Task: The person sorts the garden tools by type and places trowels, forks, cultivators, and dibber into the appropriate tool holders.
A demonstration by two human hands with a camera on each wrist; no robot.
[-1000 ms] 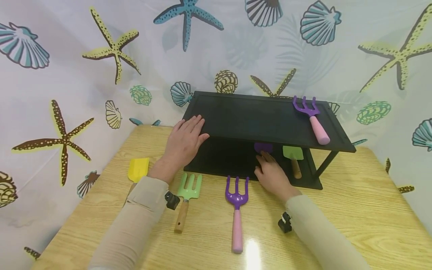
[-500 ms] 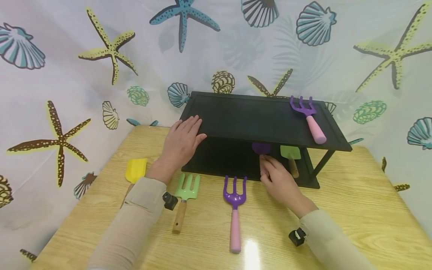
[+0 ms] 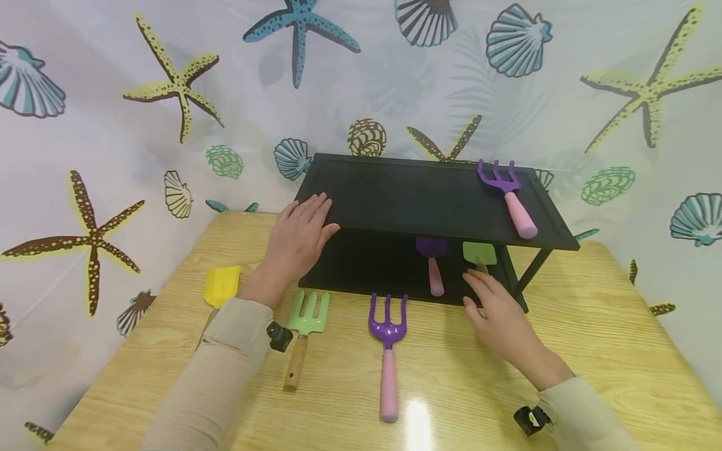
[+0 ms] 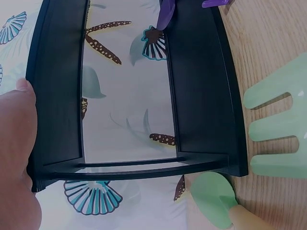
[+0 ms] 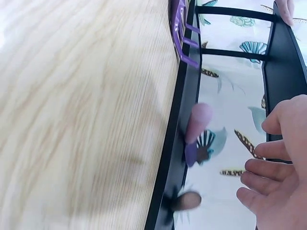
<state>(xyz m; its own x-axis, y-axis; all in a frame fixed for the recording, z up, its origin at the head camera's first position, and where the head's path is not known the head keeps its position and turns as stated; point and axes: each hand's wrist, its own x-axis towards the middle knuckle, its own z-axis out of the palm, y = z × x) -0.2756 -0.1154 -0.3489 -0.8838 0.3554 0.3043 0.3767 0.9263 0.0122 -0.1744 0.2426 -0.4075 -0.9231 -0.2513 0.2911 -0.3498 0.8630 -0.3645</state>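
Observation:
My left hand (image 3: 299, 241) rests with extended fingers on the left end of the black two-tier rack's top shelf (image 3: 406, 194). On the lower shelf lies a purple trowel (image 3: 435, 275), its pink handle toward me. Right of it is a green trowel (image 3: 479, 252) with a wooden handle. My right hand (image 3: 499, 313) hovers in front of that trowel, covering most of its handle in the head view. From the right wrist, the fingers look loosely bent and apart from the wooden handle (image 5: 187, 201), holding nothing.
A purple hand fork (image 3: 514, 207) with a pink handle lies on the top shelf's right end. On the table before the rack lie a green hand fork (image 3: 307, 326) and another purple fork (image 3: 388, 351). A yellow trowel (image 3: 222, 285) sits left, partly behind my left arm.
My right hand has left the purple trowel's handle and moved right to the front of the green trowel. The pink handle now shows. My left hand keeps its place on the rack.

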